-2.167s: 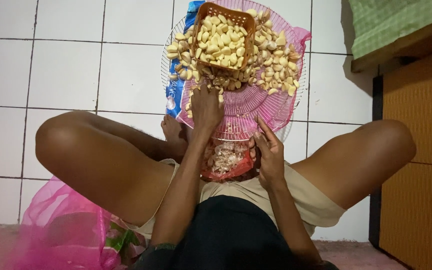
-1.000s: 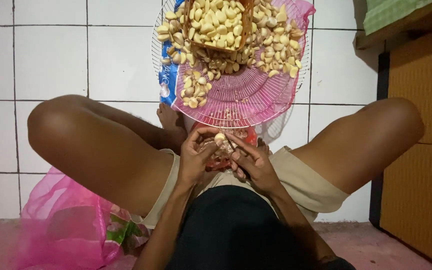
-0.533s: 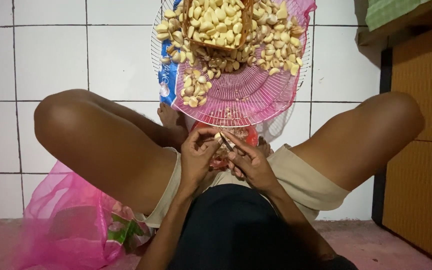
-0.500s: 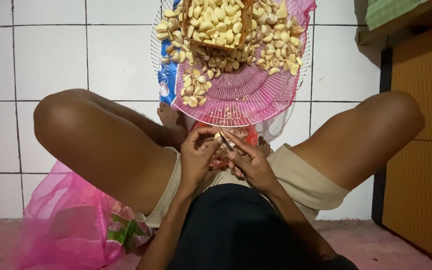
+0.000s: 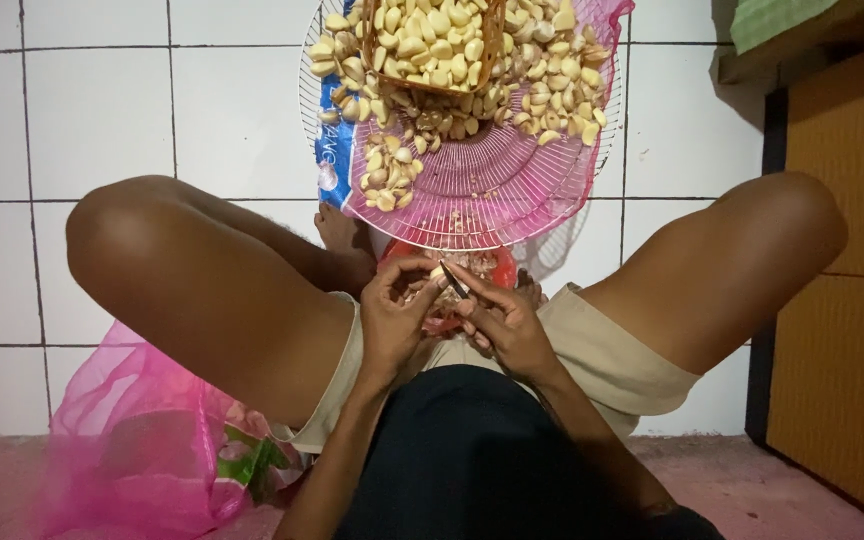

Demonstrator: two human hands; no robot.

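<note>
White floor tiles lie under a seated person's crossed legs. Just above the lap, the left hand (image 5: 392, 320) pinches a garlic clove (image 5: 438, 274) while the right hand (image 5: 507, 322) grips a small knife (image 5: 454, 281) against it. With the blade so near the fingertips, a slip could nick them, and skins could drop beside the red bowl (image 5: 500, 268) below the pink wire tray (image 5: 492, 190) of cloves.

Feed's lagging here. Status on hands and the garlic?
Left hand pinches a garlic clove. Right hand holds a small knife against it. Red bowl below, pink rack of cloves ahead. Nothing in the way.
</note>
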